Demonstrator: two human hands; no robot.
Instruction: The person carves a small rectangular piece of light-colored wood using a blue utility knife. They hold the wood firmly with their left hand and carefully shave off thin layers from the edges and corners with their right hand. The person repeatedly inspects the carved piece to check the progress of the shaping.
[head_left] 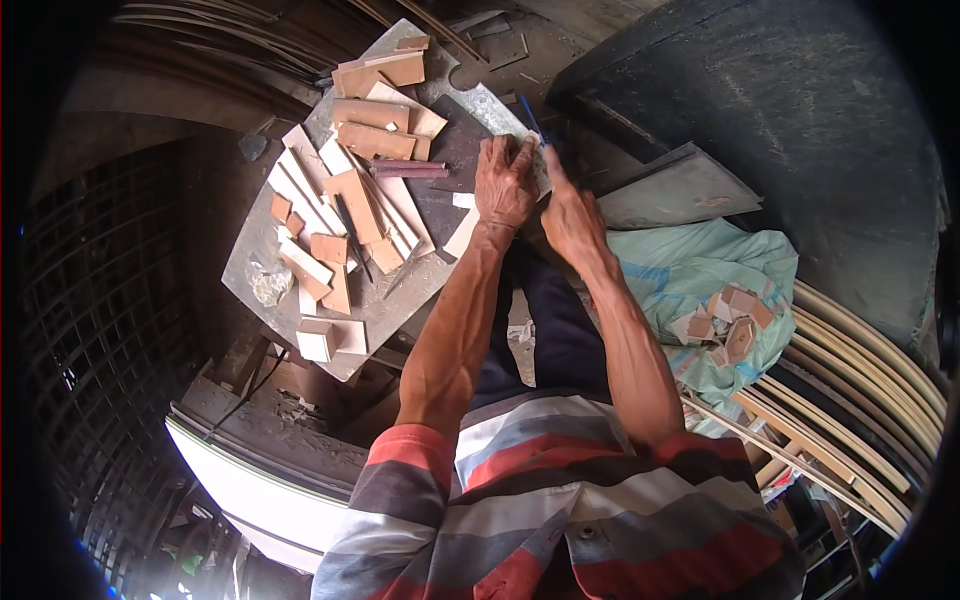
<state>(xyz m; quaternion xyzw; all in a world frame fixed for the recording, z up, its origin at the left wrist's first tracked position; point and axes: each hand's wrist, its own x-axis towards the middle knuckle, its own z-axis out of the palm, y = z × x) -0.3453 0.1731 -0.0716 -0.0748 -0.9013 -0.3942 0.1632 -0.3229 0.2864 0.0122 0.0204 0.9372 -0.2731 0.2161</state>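
Note:
My left hand [505,185] is closed, its bent fingers pressed down at the right edge of the work table [245,270]. What lies under its fingertips is mostly hidden. Close beside it, my right hand [572,212] grips a thin blue tool [531,115] that points up and away; its exact kind cannot be made out. A pale board piece [462,235] lies by my left wrist. Left of that hand, two dark reddish strips [410,169] rest on the table. A slim dark tool [353,235] lies among the cut board pieces [352,200].
Brown and white board offcuts [378,75] cover much of the table. To the right, a pale green sack [700,250] holds several small brown pieces [738,340]. Long wooden strips [850,400] lie beyond it. A large dark panel [780,120] leans at the upper right.

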